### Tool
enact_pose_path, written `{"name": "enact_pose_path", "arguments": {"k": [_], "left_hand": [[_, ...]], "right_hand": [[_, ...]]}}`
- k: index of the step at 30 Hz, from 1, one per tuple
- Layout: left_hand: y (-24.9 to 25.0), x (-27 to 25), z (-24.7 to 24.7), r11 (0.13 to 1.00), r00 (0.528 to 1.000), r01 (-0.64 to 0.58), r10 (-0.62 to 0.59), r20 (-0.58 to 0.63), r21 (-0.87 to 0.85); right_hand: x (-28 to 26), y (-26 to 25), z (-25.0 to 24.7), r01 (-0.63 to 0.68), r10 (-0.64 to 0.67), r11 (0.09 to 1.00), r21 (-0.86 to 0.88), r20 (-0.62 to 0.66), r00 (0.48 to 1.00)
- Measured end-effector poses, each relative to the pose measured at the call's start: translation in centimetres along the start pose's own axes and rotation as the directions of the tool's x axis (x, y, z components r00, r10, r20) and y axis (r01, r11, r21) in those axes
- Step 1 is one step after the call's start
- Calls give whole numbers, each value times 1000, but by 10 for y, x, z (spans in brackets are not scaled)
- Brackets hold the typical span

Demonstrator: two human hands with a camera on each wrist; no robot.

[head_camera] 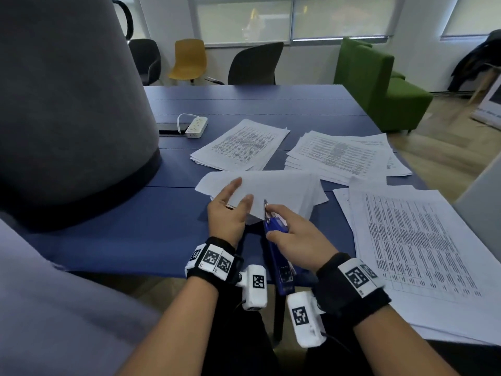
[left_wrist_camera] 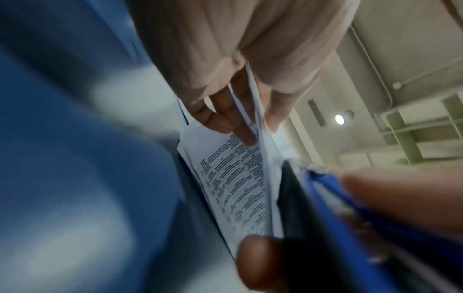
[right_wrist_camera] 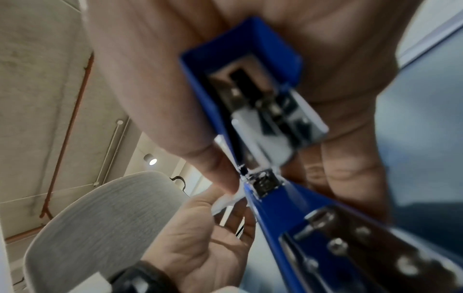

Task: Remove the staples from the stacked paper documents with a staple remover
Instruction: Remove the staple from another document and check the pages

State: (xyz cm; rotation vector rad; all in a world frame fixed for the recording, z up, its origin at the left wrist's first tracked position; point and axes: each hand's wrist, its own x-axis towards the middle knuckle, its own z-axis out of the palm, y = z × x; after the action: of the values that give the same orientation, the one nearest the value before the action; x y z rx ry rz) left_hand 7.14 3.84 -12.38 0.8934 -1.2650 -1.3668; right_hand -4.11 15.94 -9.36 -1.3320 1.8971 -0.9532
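Bare blue table (head_camera: 113, 240) left (grey pod (head_camera: 67, 104) beyond); paper piles (head_camera: 339, 156) crowd the right.

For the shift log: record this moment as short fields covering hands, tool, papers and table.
left hand: pinches the lifted corner of the white paper bundle, thumb on top
right hand: grip closed round the long blue metal staple remover
tool tip: at the bundle's near corner; staple not visible
other papers: three printed stacks, far centre, far right, near right
table: blue tabletop; white power strip at far left
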Motion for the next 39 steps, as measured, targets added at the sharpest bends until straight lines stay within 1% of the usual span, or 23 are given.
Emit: {"name": "enact_pose_path", "arguments": {"k": [2, 3, 8, 10, 12, 15, 19, 22, 29, 33, 39], "left_hand": [[-1, -2, 0, 995, 997, 63, -66, -35, -74], [0, -4, 0, 993, 996, 71, -76, -46, -92], [6, -13, 3, 994, 997, -36, 28, -78, -102], [9, -14, 6, 991, 994, -37, 23, -108, -126], [12, -16, 8, 985, 991, -9, -15, -137, -173], [14, -19, 12, 978, 993, 11, -35, -114, -206], [15, -29, 15, 982, 997, -14, -2, -82, -190], [17, -36, 17, 983, 996, -37, 21, -90, -178], [17, -43, 19, 974, 992, -34, 5, -128, -223], [21, -44, 19, 977, 988, -66, 35, -153, -205], [21, -44, 17, 981, 994, -61, 43, -99, -185]], "right_hand": [[-2, 1, 1, -6, 6, 1000, -10, -26, 1000], [-3, 0, 2, -7, 7, 1000, -14, -37, 999], [-7, -7, 1, 36, -38, 999, -23, -94, 995], [-8, -10, -2, 52, -57, 998, -45, -103, 993], [-9, -13, -4, 66, -71, 996, -67, -80, 994], [-13, -16, -5, 110, -114, 989, -95, -41, 993], [-21, -21, -7, 132, -140, 986, -105, -70, 988], [-24, -24, -8, 128, -136, 987, -94, -83, 987], [-29, -26, -7, 128, -133, 989, -77, -75, 988], [-31, -27, -8, 114, -119, 990, -82, -71, 990], [-30, -29, -10, 117, -121, 991, -65, -60, 991]]}}
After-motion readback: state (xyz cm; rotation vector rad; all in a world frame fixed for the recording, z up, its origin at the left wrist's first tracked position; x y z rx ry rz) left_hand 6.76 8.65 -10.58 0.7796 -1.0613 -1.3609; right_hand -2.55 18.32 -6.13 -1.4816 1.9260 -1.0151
